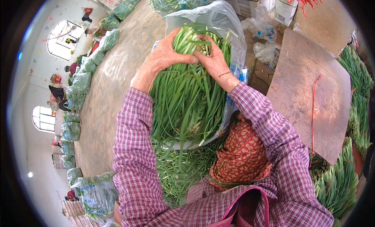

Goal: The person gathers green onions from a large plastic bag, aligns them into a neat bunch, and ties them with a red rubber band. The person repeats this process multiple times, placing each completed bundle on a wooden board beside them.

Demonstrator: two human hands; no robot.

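Long green garlic chives (187, 101) lie heaped in a clear plastic bag (205, 14) in front of me, their pale stem ends towards the top. My left hand (168, 52) curves around the left side of the pale ends, its thumb stretched towards my right hand. From the right, my right hand (214, 58) grips the same stems with thumb and fingers, some fingertips hidden among them. A thin strand of leaf clings to my right wrist. Below the bag lie loose leaves and trimmings (178, 171), beside a red flowered cloth (241, 152) over my leg.
A board (310, 95) with a red tie (313, 115) on it stands right. Tied green bundles (337, 177) lie beyond it. Crumpled plastic bags (266, 52) rest near a white box (285, 11). Filled bags (80, 83) line the floor at left, with several people farther off.
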